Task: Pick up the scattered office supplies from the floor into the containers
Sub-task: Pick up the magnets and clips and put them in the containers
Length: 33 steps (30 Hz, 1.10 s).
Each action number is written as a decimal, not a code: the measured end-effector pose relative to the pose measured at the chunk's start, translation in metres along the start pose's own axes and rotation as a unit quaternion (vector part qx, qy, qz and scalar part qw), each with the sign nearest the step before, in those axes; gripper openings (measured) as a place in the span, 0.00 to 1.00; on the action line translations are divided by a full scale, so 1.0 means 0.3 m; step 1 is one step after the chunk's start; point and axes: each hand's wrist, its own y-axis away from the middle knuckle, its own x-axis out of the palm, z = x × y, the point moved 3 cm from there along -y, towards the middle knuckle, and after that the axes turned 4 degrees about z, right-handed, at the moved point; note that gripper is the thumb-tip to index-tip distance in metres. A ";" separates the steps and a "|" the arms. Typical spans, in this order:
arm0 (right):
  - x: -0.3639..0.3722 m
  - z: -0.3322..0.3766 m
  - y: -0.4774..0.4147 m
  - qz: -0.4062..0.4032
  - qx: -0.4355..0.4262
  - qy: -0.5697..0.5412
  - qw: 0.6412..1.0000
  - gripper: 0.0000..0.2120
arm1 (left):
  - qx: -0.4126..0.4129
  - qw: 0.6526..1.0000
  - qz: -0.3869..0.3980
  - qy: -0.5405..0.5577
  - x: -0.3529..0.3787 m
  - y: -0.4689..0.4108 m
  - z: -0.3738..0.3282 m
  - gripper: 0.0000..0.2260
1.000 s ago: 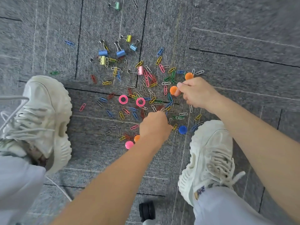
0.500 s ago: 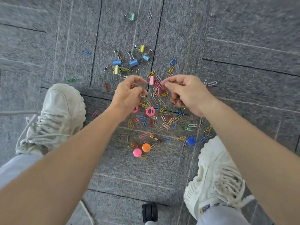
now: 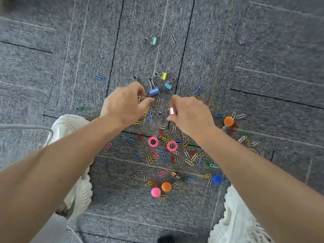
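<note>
At far left a white shoe stands on the grey carpet, with a lone blue paper clip and a green paper clip lying apart beyond it

The left hand has moved away from the middle of the pile since half a second ago and now sits farther out, its fingers curled down over a few yellow paper clips, fingertips just beside the blue binder clip. Whether it actually has hold of those clips cannot be told

Past the blue one lie a light-blue binder clip and a yellow binder clip, and well beyond them a green binder clip, all where they were

The pink binder clip, which lay on the carpet between the two hands a moment ago, is now pinched between the thumb and fingers of the right hand, its wire handle sticking out to the left. Nearer the person, the main scatter of paper clips stays on the floor with two pink rings, a pink magnet and an orange magnet touching each other, and a blue magnet

To the right, a second orange magnet, covered by the right hand earlier, shows again. The other white shoe is at lower right
</note>
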 end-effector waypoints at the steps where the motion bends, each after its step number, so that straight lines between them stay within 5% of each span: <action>1: -0.003 -0.001 -0.004 0.007 -0.002 0.005 1.000 0.20 | -0.011 1.000 -0.015 -0.019 -0.007 0.003 0.011 0.16; 5: -0.013 -0.023 -0.018 0.055 -0.006 0.017 0.998 0.18 | -0.068 0.998 -0.001 -0.003 -0.020 -0.003 0.036 0.19; 9: -0.032 -0.062 -0.018 0.073 0.034 -0.246 0.966 0.11 | -0.108 0.994 0.003 0.033 -0.009 -0.014 0.055 0.17; 10: -0.033 -0.074 -0.019 0.084 0.067 -0.372 0.922 0.11 | -0.116 0.993 0.001 0.036 -0.006 -0.014 0.060 0.18; 13: -0.026 -0.073 -0.021 0.158 0.106 -0.679 0.709 0.06 | -0.146 0.987 -0.001 0.061 0.003 -0.018 0.085 0.20; 15: -0.037 -0.058 -0.021 0.184 0.074 -0.722 0.662 0.04 | -0.168 0.982 -0.003 0.090 0.000 -0.017 0.094 0.20; 20: -0.050 -0.029 -0.035 0.192 0.032 -0.737 0.648 0.18 | -0.178 0.976 0.008 0.121 -0.016 -0.020 0.106 0.17; 25: -0.052 -0.006 -0.045 0.212 0.058 -0.799 0.559 0.08 | -0.164 0.977 -0.003 0.138 -0.023 -0.011 0.127 0.19; 27: -0.045 -0.010 -0.053 0.205 0.084 -0.793 0.567 0.03 | -0.162 0.978 -0.004 0.134 -0.025 -0.007 0.137 0.20; 29: -0.035 -0.022 -0.063 0.185 0.127 -0.768 0.600 0.10 | -0.162 0.979 0.002 0.125 -0.027 -0.005 0.147 0.19; 33: -0.047 -0.019 -0.088 0.145 0.153 -0.739 0.639 0.08 | -0.163 0.978 0.015 0.131 -0.030 -0.001 0.167 0.16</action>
